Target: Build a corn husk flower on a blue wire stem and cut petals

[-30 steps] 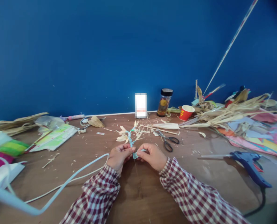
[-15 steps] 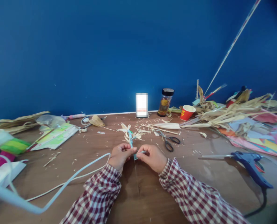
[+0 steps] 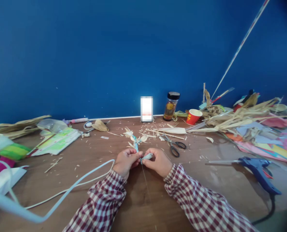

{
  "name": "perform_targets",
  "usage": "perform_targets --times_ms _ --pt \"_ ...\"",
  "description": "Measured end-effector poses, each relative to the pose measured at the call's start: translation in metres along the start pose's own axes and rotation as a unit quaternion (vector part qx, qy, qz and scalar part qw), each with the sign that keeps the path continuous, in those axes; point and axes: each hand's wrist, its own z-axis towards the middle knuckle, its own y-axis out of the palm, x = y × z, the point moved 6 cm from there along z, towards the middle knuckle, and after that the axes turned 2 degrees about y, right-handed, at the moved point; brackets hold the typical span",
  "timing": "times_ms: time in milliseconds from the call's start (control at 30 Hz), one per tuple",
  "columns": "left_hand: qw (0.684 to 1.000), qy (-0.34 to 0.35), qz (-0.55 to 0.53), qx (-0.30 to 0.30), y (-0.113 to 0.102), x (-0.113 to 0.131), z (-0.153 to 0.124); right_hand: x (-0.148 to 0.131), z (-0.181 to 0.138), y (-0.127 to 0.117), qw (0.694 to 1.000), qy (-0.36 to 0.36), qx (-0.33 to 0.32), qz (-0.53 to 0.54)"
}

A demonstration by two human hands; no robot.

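My left hand [image 3: 124, 162] is closed around a thin stem wrapped in pale blue [image 3: 136, 146]. Pale, petal-like pieces of husk [image 3: 130, 133] stick out from its upper part, away from me. Thumb and fingertips of my right hand [image 3: 159, 162] pinch a pale blue-white strip [image 3: 148, 156] close beside the stem's lower end. A fine thread or wire [image 3: 145, 180] trails from that end toward me over the table. My fingers cover part of the stem. Scissors with dark handles [image 3: 175, 150] lie beyond my right hand.
On the right lies a blue glue gun [image 3: 259, 166] with its cord. Behind stand a red paper cup [image 3: 194, 116] and a dark-lidded jar [image 3: 171, 106]. Dry husks and coloured papers [image 3: 252, 119] heap at the right. White cables [image 3: 78, 180] loop across the left; husk scraps litter the table.
The pale strip in my right hand now shows more, its wider end turned up and right. The stem's lower end has shifted slightly right, and the trailing thread slants more to the right.
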Motion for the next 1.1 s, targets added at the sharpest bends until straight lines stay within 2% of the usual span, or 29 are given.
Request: perform_targets --times_ms 133,200,433,667,933,1100 --pt "0.997 -0.034 -0.048 -0.051 0.005 0.003 -0.002 -0.002 0.0 -0.003 1.0 0.0 -0.005 0.007" --pt "0.996 -0.038 -0.051 -0.055 0.004 0.004 -0.003 -0.001 0.0 -0.002 1.0 0.003 -0.007 0.012" --pt "1.0 0.024 0.008 0.003 -0.004 0.007 -0.001 0.006 0.002 0.005 0.994 0.028 -0.05 0.095" --pt "0.996 0.08 0.014 0.022 -0.007 0.007 0.005 0.0 0.002 -0.002 1.0 -0.025 0.0 0.017" --pt "0.987 0.134 0.071 0.05 -0.01 0.012 0.004 0.011 0.002 0.002 0.994 0.048 0.002 0.097" --pt "0.991 0.123 0.02 0.043 -0.005 0.008 0.002 0.011 0.002 0.003 0.991 0.048 -0.001 0.124"
